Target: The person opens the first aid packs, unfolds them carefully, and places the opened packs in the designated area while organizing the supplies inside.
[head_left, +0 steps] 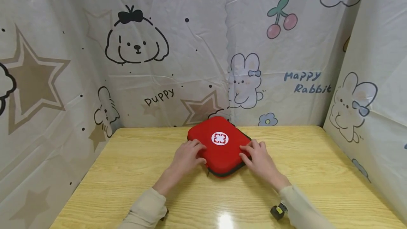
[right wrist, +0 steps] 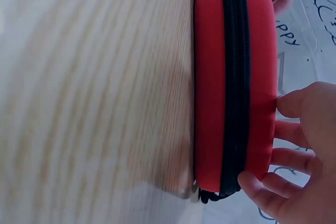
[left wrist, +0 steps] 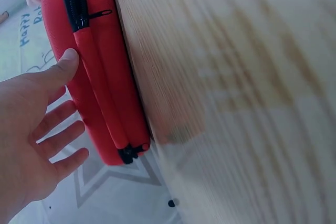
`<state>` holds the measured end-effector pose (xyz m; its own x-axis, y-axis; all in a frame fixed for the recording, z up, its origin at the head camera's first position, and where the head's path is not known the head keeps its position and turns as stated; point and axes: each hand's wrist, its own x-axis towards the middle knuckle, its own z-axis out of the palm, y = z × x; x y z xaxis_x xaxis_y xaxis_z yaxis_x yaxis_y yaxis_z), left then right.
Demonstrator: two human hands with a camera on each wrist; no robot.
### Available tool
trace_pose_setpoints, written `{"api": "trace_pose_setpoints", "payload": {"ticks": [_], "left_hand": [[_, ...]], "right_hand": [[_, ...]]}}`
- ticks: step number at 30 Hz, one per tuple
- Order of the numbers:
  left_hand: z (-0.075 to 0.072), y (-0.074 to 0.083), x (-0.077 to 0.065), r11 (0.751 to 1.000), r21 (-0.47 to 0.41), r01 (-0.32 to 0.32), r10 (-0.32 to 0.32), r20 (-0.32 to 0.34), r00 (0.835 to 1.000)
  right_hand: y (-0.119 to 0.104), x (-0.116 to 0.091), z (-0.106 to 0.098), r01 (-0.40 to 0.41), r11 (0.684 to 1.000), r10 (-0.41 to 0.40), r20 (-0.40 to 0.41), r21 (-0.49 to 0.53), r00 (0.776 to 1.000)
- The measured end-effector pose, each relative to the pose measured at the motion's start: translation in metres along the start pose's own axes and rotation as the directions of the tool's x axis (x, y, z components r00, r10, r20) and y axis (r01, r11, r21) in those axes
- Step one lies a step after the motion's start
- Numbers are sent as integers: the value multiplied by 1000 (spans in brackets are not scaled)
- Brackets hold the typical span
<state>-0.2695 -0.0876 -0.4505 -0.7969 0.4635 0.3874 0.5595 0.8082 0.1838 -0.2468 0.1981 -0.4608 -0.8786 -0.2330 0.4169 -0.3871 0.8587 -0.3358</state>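
A red zippered case point(head_left: 222, 160) lies flat on the wooden table, turned cornerwise, with a white round emblem point(head_left: 220, 138) on its lid. My left hand point(head_left: 189, 154) rests at its left side; in the left wrist view the thumb point(left wrist: 68, 61) touches the lid's edge and the other fingers are spread. At the right side, my right hand point(head_left: 260, 160) touches the lid with its fingertips, one finger point(right wrist: 252, 184) reaching the black zipper point(right wrist: 235, 87). The zipper looks closed along this side. A zipper pull point(left wrist: 100, 13) sticks out beside a red fabric strip on the left side.
The light wood table point(head_left: 143, 172) runs back to a hanging cloth point(head_left: 197, 45) printed with cartoon animals and stars. Cloth also hangs along the left and right sides. Below the right sleeve, a small black device point(head_left: 277, 212) is strapped at the wrist.
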Motion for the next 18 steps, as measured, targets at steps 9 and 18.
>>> {"api": "trace_pose_setpoints", "payload": {"ticks": [9,18], "left_hand": [[-1,-11,-2,1000,20,-17,18,-39,999],[-2,-16,-2,998,-29,47,-48,-11,999]], "right_hand": [[-12,-12,0,46,999,-46,-14,-19,999],[-24,-19,3,72,997,-72,-34,-3,997]]}}
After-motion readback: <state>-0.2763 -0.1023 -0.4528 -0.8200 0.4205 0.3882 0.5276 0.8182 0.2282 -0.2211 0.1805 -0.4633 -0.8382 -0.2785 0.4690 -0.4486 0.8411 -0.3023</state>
